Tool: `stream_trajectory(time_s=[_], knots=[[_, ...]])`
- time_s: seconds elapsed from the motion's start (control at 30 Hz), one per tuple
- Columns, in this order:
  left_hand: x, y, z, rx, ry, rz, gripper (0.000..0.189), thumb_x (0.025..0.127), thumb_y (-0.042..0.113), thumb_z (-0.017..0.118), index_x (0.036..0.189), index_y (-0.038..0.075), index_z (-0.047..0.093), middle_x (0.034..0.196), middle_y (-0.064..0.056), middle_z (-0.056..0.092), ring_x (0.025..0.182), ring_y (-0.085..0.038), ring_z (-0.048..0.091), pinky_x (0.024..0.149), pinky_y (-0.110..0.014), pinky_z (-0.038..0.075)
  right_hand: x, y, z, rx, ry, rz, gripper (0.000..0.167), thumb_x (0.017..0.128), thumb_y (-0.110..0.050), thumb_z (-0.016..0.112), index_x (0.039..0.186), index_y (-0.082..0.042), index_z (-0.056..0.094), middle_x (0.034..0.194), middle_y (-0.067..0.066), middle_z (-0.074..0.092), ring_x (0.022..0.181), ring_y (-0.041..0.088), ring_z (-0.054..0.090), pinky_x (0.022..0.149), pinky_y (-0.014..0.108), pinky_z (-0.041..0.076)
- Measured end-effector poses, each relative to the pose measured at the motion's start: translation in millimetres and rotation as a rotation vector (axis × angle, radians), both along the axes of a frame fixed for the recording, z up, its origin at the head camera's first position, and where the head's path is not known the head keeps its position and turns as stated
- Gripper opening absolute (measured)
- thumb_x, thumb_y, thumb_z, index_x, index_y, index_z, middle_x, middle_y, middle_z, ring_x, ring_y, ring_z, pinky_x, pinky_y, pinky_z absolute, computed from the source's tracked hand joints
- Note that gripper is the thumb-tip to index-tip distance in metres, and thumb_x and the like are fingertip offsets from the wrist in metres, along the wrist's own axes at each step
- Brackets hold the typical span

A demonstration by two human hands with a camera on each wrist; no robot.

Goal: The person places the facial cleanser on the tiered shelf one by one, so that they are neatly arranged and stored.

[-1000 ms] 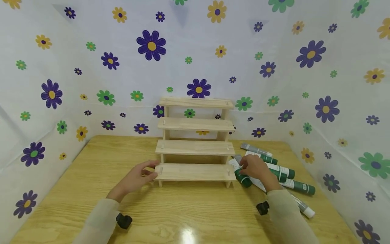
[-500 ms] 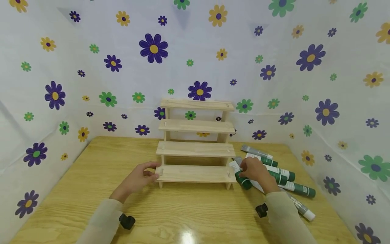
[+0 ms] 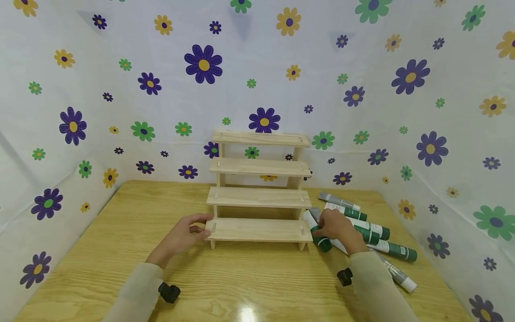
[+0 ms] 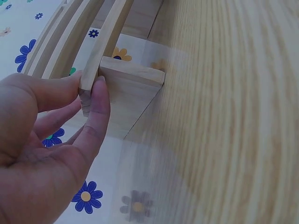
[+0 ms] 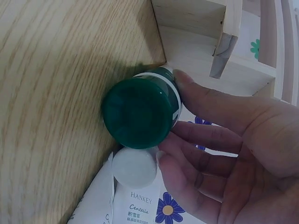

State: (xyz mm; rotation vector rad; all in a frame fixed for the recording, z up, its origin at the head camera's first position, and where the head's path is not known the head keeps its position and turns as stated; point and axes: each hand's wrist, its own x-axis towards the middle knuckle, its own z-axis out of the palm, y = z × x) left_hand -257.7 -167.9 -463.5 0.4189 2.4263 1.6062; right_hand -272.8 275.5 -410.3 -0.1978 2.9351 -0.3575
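A four-tier wooden display stand (image 3: 259,229) stands upright on the table. At the left end of its lowest board is my left hand (image 3: 181,237); in the left wrist view its thumb and finger pinch the board end (image 4: 91,86). Beside the stand's right side lies a green-and-white squeeze tube (image 3: 323,244), its dark green cap (image 5: 137,113) facing the right wrist camera. My right hand (image 3: 338,226) holds this tube, thumb on one side and fingers on the other. Part of the tube is hidden behind the hand.
Several more tubes lie in a loose pile on the right: green-capped ones (image 3: 396,249), a grey one with a white cap (image 3: 402,278) and another grey one (image 3: 338,199) at the back. Flower-printed cloth (image 3: 225,98) surrounds the wooden table (image 3: 249,281) on the far sides.
The head view has shifted slightly. My right fingers have moved a little towards the cap end of the tube. My left hand stays at the board end.
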Motion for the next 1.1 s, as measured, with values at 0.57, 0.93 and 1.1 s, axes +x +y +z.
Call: stream_trajectory(time_s=[0.57,0.93,1.1], knots=[[1.1,-0.9,-1.7,0.047,0.005,0.001,0.049,0.102,0.007,0.064,0.149,0.004,0.052,0.149,-0.025,0.051,0.115,-0.028,0.067,0.086,-0.034,0.062,5.0,-6.2,-0.8,-0.066,-0.008,-0.013,0.024,0.083,-0.016,0.085,0.073,-0.003,0.067,0.066,0.005,0.064,0.051,0.015,0.062,0.051,0.027,0.051],[-0.3,-2.1,-4.3,0.034,0.015,0.004,0.050,0.101,0.006,0.065,0.149,0.002,0.051,0.148,-0.027,0.051,0.117,-0.032,0.067,0.087,-0.033,0.062,5.4,-3.5,-0.4,-0.073,0.017,-0.027,0.027,0.082,-0.018,0.086,0.091,0.004,0.073,0.080,0.011,0.070,0.057,0.017,0.064,0.056,0.031,0.057],[-2.5,-4.7,-5.8,0.036,0.026,-0.043,0.050,0.102,0.005,0.063,0.150,0.001,0.049,0.151,-0.027,0.048,0.112,-0.028,0.067,0.084,-0.031,0.062,4.3,4.5,7.4,-0.093,0.041,-0.026,0.035,0.083,-0.019,0.086,0.100,0.008,0.073,0.090,0.017,0.073,0.057,0.017,0.064,0.060,0.036,0.058]])
